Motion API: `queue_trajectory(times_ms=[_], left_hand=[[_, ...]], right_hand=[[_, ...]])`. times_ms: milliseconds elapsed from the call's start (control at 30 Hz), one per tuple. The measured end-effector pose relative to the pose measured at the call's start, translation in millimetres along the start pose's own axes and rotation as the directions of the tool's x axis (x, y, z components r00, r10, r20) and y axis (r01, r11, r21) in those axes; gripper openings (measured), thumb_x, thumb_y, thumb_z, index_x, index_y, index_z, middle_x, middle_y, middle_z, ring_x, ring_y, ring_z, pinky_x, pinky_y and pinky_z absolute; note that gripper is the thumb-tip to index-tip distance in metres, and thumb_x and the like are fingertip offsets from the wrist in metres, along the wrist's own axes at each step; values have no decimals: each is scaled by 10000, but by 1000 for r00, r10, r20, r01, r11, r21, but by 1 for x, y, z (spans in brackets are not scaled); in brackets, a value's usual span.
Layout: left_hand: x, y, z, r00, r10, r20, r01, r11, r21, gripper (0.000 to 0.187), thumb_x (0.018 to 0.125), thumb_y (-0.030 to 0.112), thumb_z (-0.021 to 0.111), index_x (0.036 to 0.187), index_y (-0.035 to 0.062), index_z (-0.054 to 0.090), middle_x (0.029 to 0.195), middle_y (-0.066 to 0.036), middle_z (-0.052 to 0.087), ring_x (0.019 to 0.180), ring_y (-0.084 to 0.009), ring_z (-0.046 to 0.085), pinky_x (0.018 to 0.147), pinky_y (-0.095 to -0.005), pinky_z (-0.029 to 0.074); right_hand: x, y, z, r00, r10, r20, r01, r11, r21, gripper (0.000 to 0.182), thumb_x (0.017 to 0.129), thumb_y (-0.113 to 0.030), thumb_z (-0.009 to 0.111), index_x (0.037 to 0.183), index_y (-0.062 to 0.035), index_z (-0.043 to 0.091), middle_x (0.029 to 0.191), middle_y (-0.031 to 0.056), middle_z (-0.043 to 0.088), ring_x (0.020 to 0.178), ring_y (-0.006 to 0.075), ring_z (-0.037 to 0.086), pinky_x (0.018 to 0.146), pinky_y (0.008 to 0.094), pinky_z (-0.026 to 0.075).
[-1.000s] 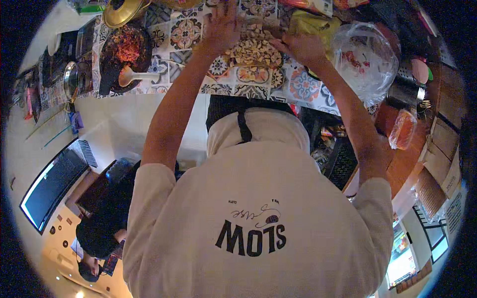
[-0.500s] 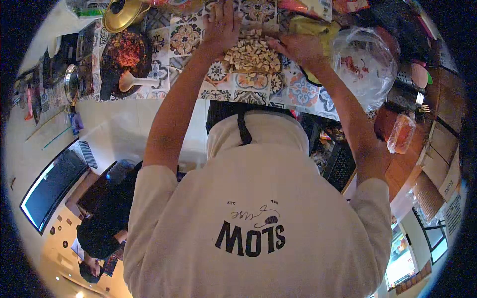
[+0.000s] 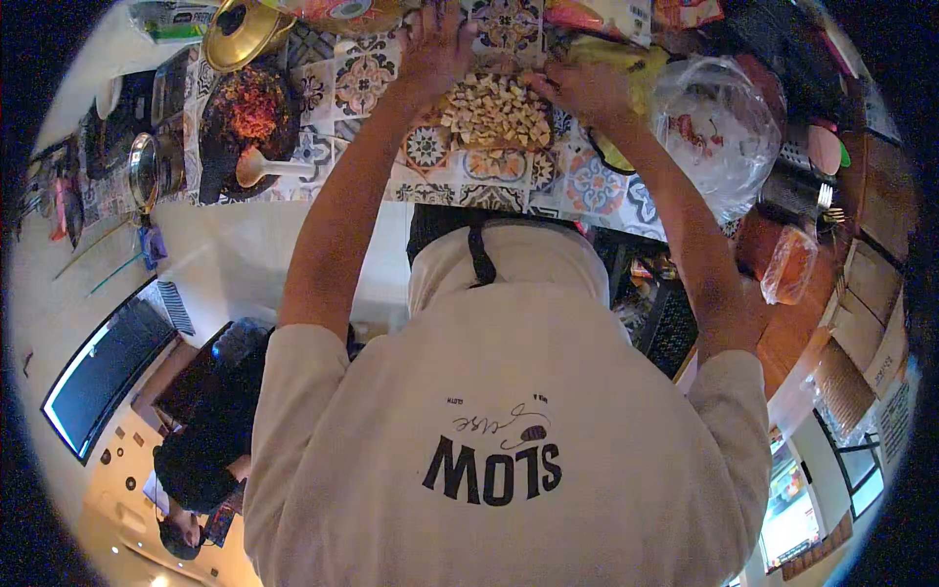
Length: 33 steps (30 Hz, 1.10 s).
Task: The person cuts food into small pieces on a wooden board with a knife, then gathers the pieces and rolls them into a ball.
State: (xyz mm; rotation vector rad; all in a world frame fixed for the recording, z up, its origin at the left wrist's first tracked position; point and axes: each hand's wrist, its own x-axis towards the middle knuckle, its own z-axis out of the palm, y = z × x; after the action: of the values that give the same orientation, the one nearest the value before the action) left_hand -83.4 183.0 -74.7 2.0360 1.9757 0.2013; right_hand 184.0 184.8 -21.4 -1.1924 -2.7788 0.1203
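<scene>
A pile of small, pale diced cubes (image 3: 497, 112) lies on the patterned tile-print surface between my two hands. My left hand (image 3: 435, 54) is at the pile's upper left, with its fingers spread and nothing visible in them. On the other side, my right hand (image 3: 587, 93) reaches in from the right, its fingers apart and slightly blurred beside the cubes. A yellow-green sheet or packet (image 3: 641, 73) is just behind the right hand. What the cubes are made of is too small to tell.
To the left is a dark round dish (image 3: 279, 93) of red mash, with a pale-handled tool (image 3: 279, 168) resting on it. Behind it stands a gold-coloured pot or lid (image 3: 240, 44). A clear plastic bag (image 3: 734, 161) is at the right. Another person (image 3: 201, 460) is at lower left.
Both hands remain on either side of the cubes with only slight shifts. The cubes appear slightly rearranged, and the view has tilted a little.
</scene>
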Motion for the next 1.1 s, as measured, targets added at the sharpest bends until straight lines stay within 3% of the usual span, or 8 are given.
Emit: queue_trajectory(times_ms=[167,267,400,633,733,833,933,1100], left_hand=[[-15,31,-41,996,-82,41,86,993,-87,709,1045,372,433,1578,65,81,1604,-265,89,1387,-520,235,1097,-655,215],[-15,1,-4,779,487,-395,-363,864,349,734,1045,405,413,1588,109,17,1602,-267,99,1390,-527,215,1109,-639,208],[-27,19,-12,999,-27,45,33,991,-130,761,1040,391,436,1587,103,-6,1602,-271,45,1430,-512,143,1123,-636,184],[-39,46,-53,1000,-5,30,11,980,-201,747,1028,345,448,1572,19,54,1550,-318,158,1372,-536,241,1105,-629,217],[-44,32,0,845,234,-480,-235,970,58,695,999,366,462,1561,72,178,1377,-255,408,1213,-420,451,930,-595,337],[-46,33,-6,928,204,-312,-184,978,93,696,1002,377,452,1563,67,179,1397,-254,388,1241,-422,428,922,-593,336],[-42,33,-20,759,380,-528,-503,858,-107,720,1017,289,465,1552,-40,112,1491,-352,250,1285,-524,355,1039,-625,312],[-55,47,-35,921,256,-295,-249,967,62,690,1019,279,455,1545,-48,153,1443,-352,320,1238,-492,410,945,-597,395]], right_hand=[[3,-2,-22,985,44,167,-41,999,-20,633,941,-695,386,925,-171,742,702,174,685,639,357,699,586,497,567],[-7,-9,-32,993,40,111,-39,999,-12,657,938,-705,375,905,-163,744,704,171,687,631,357,698,580,497,569],[-15,-7,-15,956,64,287,-63,998,-12,673,936,-715,365,917,-159,744,718,165,695,631,362,698,575,507,571],[-23,-15,-24,990,82,116,-87,996,35,601,929,-676,453,827,-143,710,650,141,669,624,354,685,569,479,549],[-37,-21,-8,986,82,145,-84,996,11,607,929,-677,451,834,-136,711,660,150,673,634,362,686,580,479,554],[-40,-25,-21,988,63,141,-69,997,37,608,928,-676,454,834,-133,712,661,160,672,634,367,686,584,483,556],[-33,-24,-35,983,86,162,-95,995,43,597,928,-672,460,833,-139,712,647,161,667,615,367,680,572,486,553],[-48,-22,-10,996,71,52,-73,997,19,564,931,-650,485,855,-139,710,592,147,643,543,357,659,505,476,538]])
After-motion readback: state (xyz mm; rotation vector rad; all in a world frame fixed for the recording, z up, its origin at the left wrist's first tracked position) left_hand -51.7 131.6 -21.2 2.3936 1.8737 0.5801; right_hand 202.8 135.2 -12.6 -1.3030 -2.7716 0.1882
